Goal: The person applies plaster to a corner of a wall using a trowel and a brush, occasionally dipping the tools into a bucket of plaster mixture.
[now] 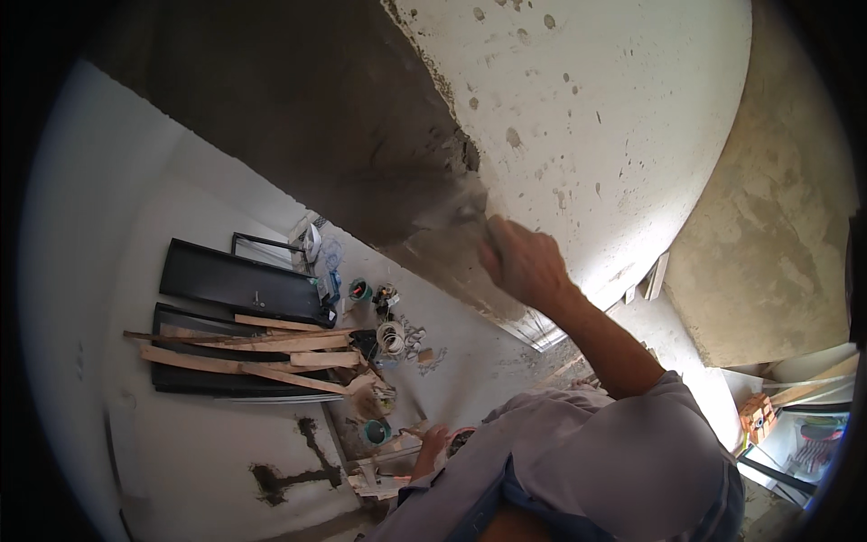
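Note:
My right hand [528, 264] is closed round the handle of a trowel. The trowel's blade [456, 210], smeared by motion, lies against a band of dark wet plaster [307, 108], near its border with a white, spattered wall surface [587, 117]. Below the blade the band turns paler brown. Low in the picture, my left hand [432, 444] is beside my body, partly covered by my sleeve, close to a reddish rim [462, 435]. Its fingers are too small and hidden to show whether they hold anything.
To the left, black door panels [239, 282] lie under several wooden planks [262, 343]. Near them are a green bucket [359, 290], a coil of pale cable [391, 338] and another green bucket [377, 432]. An orange brick [757, 417] sits at the right.

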`<state>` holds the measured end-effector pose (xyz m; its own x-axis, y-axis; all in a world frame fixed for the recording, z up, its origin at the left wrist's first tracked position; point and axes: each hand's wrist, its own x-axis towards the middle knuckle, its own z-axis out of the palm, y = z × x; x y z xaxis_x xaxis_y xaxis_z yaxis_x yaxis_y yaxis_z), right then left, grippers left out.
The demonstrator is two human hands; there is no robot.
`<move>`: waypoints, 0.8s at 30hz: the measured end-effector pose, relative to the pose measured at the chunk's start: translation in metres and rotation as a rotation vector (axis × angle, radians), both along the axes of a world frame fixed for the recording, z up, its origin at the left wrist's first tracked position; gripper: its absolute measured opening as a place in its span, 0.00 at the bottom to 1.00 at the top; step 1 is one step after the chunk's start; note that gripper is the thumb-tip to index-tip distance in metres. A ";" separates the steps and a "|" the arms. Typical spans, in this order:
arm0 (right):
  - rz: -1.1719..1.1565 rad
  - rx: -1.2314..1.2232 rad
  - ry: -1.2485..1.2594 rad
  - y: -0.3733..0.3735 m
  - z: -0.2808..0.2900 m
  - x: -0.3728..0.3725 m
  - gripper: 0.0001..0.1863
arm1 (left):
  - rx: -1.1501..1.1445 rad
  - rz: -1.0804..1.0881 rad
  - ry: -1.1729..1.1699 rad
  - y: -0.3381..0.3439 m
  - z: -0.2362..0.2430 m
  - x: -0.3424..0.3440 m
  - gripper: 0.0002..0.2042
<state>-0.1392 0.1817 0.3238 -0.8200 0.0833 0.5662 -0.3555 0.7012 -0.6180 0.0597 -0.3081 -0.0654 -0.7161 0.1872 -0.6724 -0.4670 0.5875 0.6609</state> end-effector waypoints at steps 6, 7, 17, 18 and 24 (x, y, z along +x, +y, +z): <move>-0.028 -0.177 -0.203 0.053 -0.012 -0.010 0.13 | 0.141 0.173 0.254 0.046 0.005 0.003 0.20; -0.005 -0.201 -0.171 0.053 -0.015 -0.011 0.13 | 0.132 0.036 0.365 0.045 0.004 0.007 0.20; -0.094 -0.400 -0.189 0.077 -0.068 0.058 0.14 | -0.105 0.024 0.234 -0.008 -0.005 0.046 0.21; -0.004 -0.433 -0.205 0.067 -0.052 0.054 0.16 | -0.125 0.098 0.123 -0.009 0.002 0.053 0.21; 0.111 -0.336 -0.076 0.040 -0.003 -0.015 0.15 | -0.181 0.088 -0.106 0.029 0.045 0.008 0.24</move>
<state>-0.1543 0.2215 0.3206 -0.8733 0.1623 0.4594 -0.3624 0.4137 -0.8352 0.0673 -0.2788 -0.0207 -0.6478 -0.0031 -0.7618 -0.5827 0.6462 0.4929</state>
